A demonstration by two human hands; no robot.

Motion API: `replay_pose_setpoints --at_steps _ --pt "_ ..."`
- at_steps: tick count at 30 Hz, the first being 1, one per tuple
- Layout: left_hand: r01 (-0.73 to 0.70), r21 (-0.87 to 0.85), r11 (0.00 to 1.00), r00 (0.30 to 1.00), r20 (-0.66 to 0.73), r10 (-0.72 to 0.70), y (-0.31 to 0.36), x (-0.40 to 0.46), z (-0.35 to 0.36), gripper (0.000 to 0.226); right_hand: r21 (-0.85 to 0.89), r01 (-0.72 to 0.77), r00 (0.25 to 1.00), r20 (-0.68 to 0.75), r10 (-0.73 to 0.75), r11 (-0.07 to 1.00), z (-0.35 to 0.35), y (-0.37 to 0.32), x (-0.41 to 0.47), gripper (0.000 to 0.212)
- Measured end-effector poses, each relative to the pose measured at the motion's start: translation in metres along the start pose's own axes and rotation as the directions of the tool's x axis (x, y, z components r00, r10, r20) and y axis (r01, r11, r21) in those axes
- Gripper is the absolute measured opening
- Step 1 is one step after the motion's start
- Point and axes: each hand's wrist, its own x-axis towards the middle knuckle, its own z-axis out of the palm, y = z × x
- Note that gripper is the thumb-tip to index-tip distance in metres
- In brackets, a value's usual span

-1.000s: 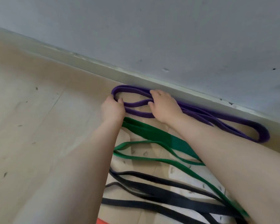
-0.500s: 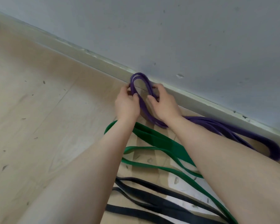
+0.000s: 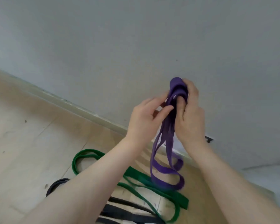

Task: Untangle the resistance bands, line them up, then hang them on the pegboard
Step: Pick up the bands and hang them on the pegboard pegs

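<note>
The purple resistance band (image 3: 168, 138) hangs bunched from the right hand (image 3: 188, 110), which grips its top loops; the left hand (image 3: 144, 118), at nine o'clock of it, pinches the strands. Its tail trails onto the floor (image 3: 31, 143) over the green band (image 3: 136, 177), with black bands (image 3: 128, 206) at six o'clock. Likely step: lifting it for hanging; next calls for finding the pegboard, not in view.

A pale grey-blue wall (image 3: 103, 38) with a few small dark specks fills the upper part of the frame, a light skirting board (image 3: 81, 109) runs diagonally from the left edge toward centre right, and light wood-grain flooring (image 3: 23, 151) covers the lower left.
</note>
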Motion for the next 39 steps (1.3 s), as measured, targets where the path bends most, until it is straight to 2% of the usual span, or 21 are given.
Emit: replay_pose_setpoints --at_steps 2,4,8,12,14,18,20,25,28,31,36,39 --pt "-0.042 0.001 0.999 0.999 0.009 0.042 0.065 0.017 0.002 0.042 0.015 -0.017 0.995 -0.098 0.018 1.000 -0.049 -0.041 0.021 0.040" --pt "-0.022 -0.057 0.998 0.999 0.026 0.024 0.134 0.034 -0.003 0.041 0.034 -0.054 0.988 -0.146 0.058 0.998 -0.096 -0.086 0.039 0.038" --pt "0.076 -0.153 0.985 0.993 0.098 -0.062 0.271 0.072 -0.032 0.028 0.098 -0.088 0.982 -0.157 0.103 0.991 -0.188 -0.190 0.069 0.037" --pt "0.136 -0.151 0.979 0.967 0.238 -0.097 0.396 0.104 -0.072 0.037 0.197 -0.085 0.982 -0.149 0.116 0.977 -0.271 -0.283 0.091 0.032" --pt "0.118 -0.134 0.984 0.953 0.292 -0.075 0.454 0.121 -0.092 0.033 0.215 -0.077 0.980 -0.163 0.114 0.974 -0.308 -0.330 0.101 0.028" --pt "0.058 -0.123 0.991 0.953 0.301 -0.018 0.543 0.142 -0.121 0.025 0.293 -0.146 0.971 -0.142 0.194 0.945 -0.370 -0.412 0.109 0.021" --pt "0.034 -0.126 0.991 0.938 0.347 0.012 0.580 0.146 -0.131 0.025 0.305 -0.175 0.960 -0.158 0.231 0.936 -0.396 -0.439 0.109 0.020" --pt "-0.092 -0.096 0.991 0.846 0.517 0.129 0.638 0.148 -0.137 0.025 0.268 -0.234 0.896 -0.313 0.315 0.935 -0.444 -0.475 0.087 0.020" --pt "-0.132 -0.074 0.989 0.806 0.572 0.150 0.654 0.142 -0.130 0.020 0.144 -0.313 0.868 -0.359 0.344 0.939 -0.466 -0.477 0.069 0.029" --pt "-0.130 -0.095 0.987 0.791 0.591 0.160 0.664 0.131 -0.116 0.017 0.028 -0.400 0.872 -0.295 0.390 0.916 -0.486 -0.469 0.053 0.036" --pt "-0.101 -0.122 0.987 0.770 0.619 0.155 0.676 0.117 -0.081 0.021 0.224 -0.429 0.884 -0.095 0.458 0.875 -0.520 -0.446 0.029 0.030" --pt "-0.078 -0.111 0.991 0.767 0.628 0.130 0.681 0.115 -0.054 0.022 0.277 -0.398 0.894 -0.098 0.437 0.875 -0.545 -0.420 0.028 0.022"
